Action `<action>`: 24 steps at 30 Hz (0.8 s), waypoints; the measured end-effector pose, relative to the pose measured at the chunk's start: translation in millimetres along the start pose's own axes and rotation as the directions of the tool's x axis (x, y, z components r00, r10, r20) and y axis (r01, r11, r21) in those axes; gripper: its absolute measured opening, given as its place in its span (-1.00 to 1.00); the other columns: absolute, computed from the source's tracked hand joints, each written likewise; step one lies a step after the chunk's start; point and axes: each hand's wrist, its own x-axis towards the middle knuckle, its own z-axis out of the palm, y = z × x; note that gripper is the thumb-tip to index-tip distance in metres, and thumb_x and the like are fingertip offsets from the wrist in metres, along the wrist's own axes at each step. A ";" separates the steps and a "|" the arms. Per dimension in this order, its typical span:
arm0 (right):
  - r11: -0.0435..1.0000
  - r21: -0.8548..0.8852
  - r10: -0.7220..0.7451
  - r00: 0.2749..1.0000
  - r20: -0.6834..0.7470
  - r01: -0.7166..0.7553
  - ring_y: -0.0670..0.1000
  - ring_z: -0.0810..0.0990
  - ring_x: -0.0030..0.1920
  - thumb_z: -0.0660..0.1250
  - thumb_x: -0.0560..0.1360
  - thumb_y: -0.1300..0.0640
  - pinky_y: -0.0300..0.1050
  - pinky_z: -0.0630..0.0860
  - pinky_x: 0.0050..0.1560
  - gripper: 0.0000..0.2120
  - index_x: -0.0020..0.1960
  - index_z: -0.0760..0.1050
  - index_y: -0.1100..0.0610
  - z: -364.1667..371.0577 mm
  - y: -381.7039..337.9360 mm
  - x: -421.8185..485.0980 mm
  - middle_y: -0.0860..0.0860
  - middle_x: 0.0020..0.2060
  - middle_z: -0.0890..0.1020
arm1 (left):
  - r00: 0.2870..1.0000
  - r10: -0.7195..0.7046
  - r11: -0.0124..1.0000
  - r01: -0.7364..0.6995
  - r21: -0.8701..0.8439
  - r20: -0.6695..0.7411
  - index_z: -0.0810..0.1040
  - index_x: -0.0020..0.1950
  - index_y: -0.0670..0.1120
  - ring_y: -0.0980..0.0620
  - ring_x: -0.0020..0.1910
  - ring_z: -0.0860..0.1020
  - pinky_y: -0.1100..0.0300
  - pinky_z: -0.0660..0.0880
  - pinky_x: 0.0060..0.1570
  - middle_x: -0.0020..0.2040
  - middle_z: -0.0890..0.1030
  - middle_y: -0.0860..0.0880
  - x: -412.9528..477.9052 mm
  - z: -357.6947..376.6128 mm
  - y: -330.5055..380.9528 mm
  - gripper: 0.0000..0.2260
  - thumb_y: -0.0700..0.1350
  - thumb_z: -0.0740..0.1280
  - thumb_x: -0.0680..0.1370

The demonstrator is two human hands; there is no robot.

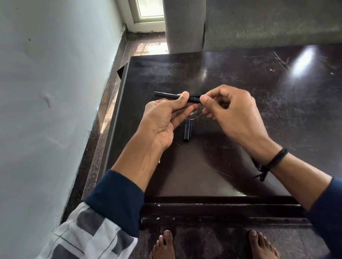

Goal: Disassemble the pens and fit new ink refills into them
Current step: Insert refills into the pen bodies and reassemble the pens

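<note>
Black in colour, the slim plastic pen [169,95] is gripped round its barrel by the left hand [164,121], while the right hand [230,108] pinches its front end; it is better to twist gently and pull straight, not to bend it. Its short black cap [187,131] lies just under the hands on the dark scratched glossy table [257,137], with a pale painted wall [22,86] left of them and a grey fabric sofa [281,9] beyond.

Window daylight, glare on table [303,62], wide-angle edge distortion

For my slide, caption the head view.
Left hand grips a black pen, right hand pinches its end; cap lies on table.
</note>
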 end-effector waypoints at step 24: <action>0.997 -0.022 -0.078 0.997 -0.023 0.077 -0.28 0.59 -0.26 0.53 0.49 0.17 -0.45 0.43 -0.23 -0.82 -0.12 0.60 -0.09 -1.0 1.8 -0.4 -0.27 -0.28 0.66 | 1.000 -0.016 1.000 0.016 0.027 0.013 0.59 0.08 -0.41 -0.04 -0.25 0.73 0.29 0.63 -0.25 -0.20 0.72 -0.22 -3.5 0.8 0.8 -0.80 -0.31 0.44 0.53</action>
